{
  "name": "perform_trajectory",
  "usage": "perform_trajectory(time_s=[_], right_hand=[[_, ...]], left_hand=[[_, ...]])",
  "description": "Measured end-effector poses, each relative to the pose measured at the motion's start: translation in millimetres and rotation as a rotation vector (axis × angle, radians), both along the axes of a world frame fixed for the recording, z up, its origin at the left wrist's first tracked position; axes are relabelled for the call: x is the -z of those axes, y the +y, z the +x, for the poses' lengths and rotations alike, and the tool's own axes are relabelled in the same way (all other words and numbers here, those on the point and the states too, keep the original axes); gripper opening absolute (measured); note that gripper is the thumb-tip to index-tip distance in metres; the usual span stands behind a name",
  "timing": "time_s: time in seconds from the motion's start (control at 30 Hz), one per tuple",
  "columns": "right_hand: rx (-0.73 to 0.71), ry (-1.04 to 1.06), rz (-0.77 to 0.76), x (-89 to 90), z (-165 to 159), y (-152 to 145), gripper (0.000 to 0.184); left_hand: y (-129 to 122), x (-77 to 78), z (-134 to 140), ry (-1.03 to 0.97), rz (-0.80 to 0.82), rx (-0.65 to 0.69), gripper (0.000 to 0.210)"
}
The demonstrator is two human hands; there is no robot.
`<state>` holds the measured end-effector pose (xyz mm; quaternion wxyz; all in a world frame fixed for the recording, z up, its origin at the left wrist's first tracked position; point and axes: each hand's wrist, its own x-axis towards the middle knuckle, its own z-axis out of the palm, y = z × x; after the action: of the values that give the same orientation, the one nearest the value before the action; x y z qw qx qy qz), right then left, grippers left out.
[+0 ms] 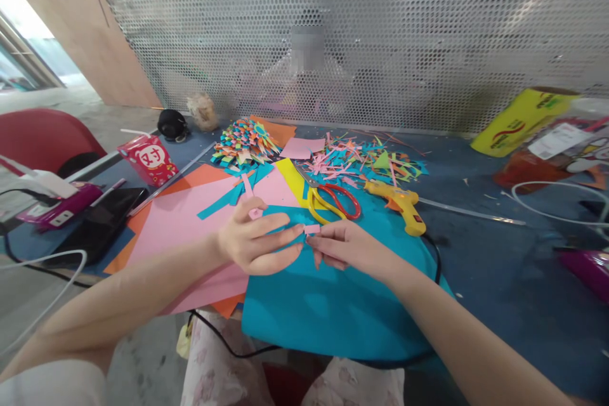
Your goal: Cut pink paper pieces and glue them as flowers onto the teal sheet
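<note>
My right hand (349, 244) pinches a small folded piece of pink paper (312, 229) between thumb and fingertips. My left hand (259, 238) reaches towards it from the left, fingers stretched out and tips close to the piece. A longer pink paper strip (248, 185) stands up by its thumb and looks held in the crook of the thumb. Under both hands lies a blue paper sheet (333, 311), with a pink sheet (190, 209) to the left. Scissors (328, 198) with red and yellow handles lie just beyond my hands, partly on a yellow paper piece (291, 179).
A yellow glue gun (397, 203) lies right of the scissors. Behind are a fringed paper bundle (247, 143) and a heap of cut strips (342, 158). A red drink carton (150, 158) and black phone (95, 225) sit left; a yellow roll (518, 120) stands far right.
</note>
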<state>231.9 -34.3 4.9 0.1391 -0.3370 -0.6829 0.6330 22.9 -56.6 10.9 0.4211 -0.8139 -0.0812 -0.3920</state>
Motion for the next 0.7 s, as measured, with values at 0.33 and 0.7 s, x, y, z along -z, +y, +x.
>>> perform_trajectory(time_s=[0.33, 0.7], right_hand=[[-0.005, -0.001, 0.006, 2.3, 0.3, 0.6, 0.045], [0.818, -0.192, 0.738, -29.1, 51.9, 41.1, 0.028]], left_hand=[[-0.5, 2.8, -0.3, 0.002, -0.015, 0.004, 0.011], [15.4, 6.6, -15.3, -0.222, -0.177, -0.168, 0.022]])
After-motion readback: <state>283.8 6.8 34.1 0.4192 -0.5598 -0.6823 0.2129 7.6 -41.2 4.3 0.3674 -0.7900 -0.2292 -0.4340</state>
